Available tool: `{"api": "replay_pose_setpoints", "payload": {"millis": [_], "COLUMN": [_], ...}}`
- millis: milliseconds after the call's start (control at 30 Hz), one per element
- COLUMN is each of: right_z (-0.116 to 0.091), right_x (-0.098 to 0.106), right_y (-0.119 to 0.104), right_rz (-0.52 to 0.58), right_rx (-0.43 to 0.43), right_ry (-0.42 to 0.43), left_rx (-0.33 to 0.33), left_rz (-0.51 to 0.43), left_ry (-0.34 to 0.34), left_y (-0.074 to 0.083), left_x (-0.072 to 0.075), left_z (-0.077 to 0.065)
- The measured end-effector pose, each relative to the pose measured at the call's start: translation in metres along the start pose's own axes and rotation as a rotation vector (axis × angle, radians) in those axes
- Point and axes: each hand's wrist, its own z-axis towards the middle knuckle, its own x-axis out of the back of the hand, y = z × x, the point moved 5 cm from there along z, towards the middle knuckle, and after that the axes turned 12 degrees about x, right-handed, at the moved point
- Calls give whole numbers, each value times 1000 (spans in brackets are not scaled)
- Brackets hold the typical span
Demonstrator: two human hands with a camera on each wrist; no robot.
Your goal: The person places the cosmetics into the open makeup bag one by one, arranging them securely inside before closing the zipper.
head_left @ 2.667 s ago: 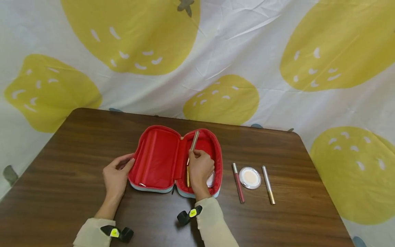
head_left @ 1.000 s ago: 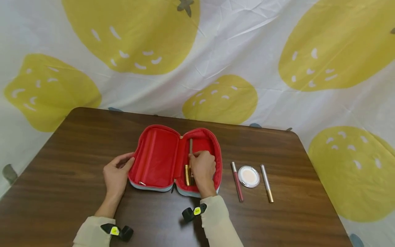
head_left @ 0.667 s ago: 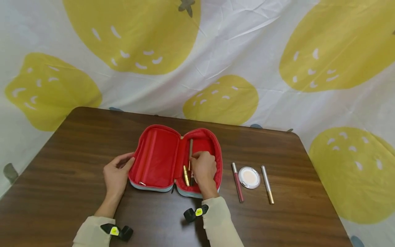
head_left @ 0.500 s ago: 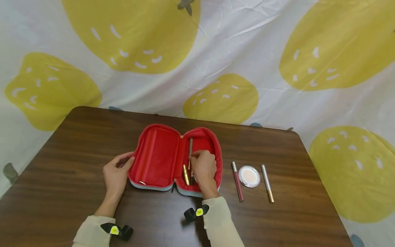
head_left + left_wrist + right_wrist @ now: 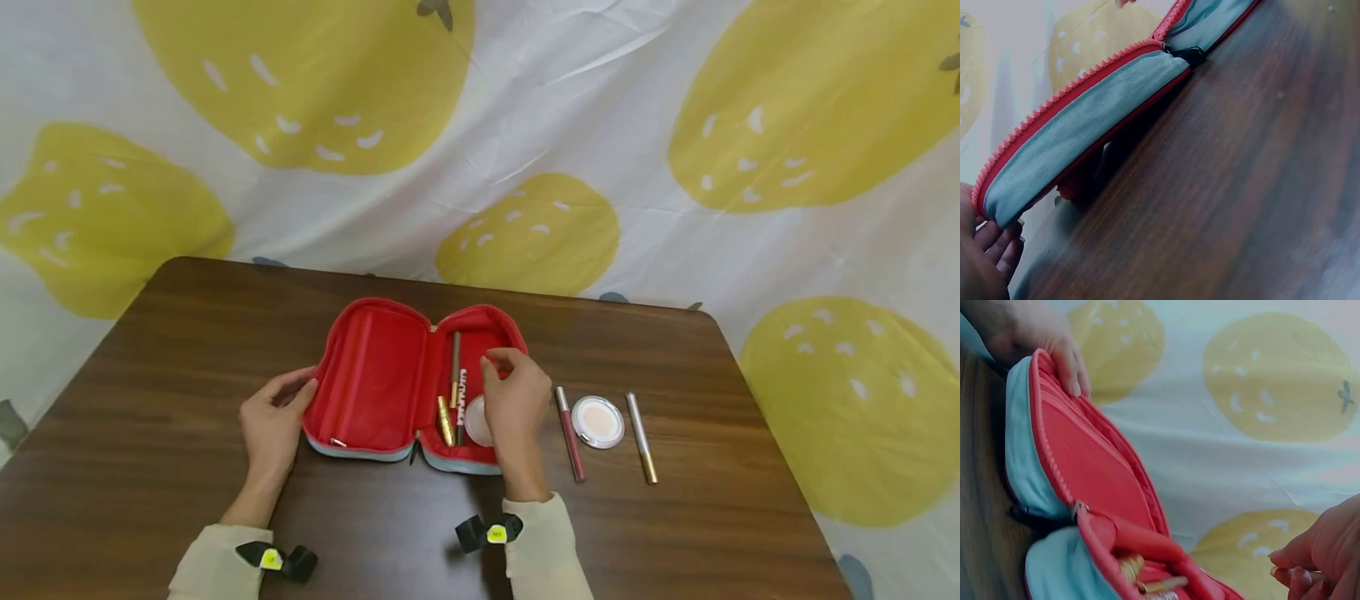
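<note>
A zip pouch (image 5: 386,379), red inside and pale blue outside, lies unfolded on the table. My left hand (image 5: 273,425) holds its left edge, thumb on top and the other fingers underneath, as the left wrist view shows. Above the right half is my right hand (image 5: 519,404), fingers loosely bent with nothing visible between them. In that half lie a slim brown-and-gold stick (image 5: 455,362), a patterned white-and-dark stick (image 5: 461,400), a short gold tube (image 5: 446,422) and a round pale compact (image 5: 476,421), which the right hand partly covers.
Right of the pouch on the wooden table (image 5: 720,500) lie a lip gloss tube (image 5: 572,442) with a silver cap, a round silver-rimmed compact (image 5: 597,422) and a silver-and-gold tube (image 5: 642,437). A lemon-print cloth (image 5: 337,225) hangs behind.
My right hand held the slim stick and lowered it into the pouch. It has let go and moved up and right. The gold tube has tilted. My left hand stays put.
</note>
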Motion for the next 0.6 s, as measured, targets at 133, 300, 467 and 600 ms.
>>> {"api": "replay_pose_setpoints", "payload": {"millis": [133,300,467,600], "right_z": [-6,-11,-15,-17], "right_x": [10,22,33,39], "right_y": [7,14,23,37], "right_rz": [-5,-7,-2,-26], "right_rx": [24,63,50,50], "right_ry": [31,51,53,66], "left_rx": [1,-7,-18,-8], "left_rz": [9,14,16,9], "left_ry": [0,1,21,12], "left_y": [-1,-1,-1,-2], "left_x": [1,1,2,3], "left_z": [-1,-2,-3,-1]}}
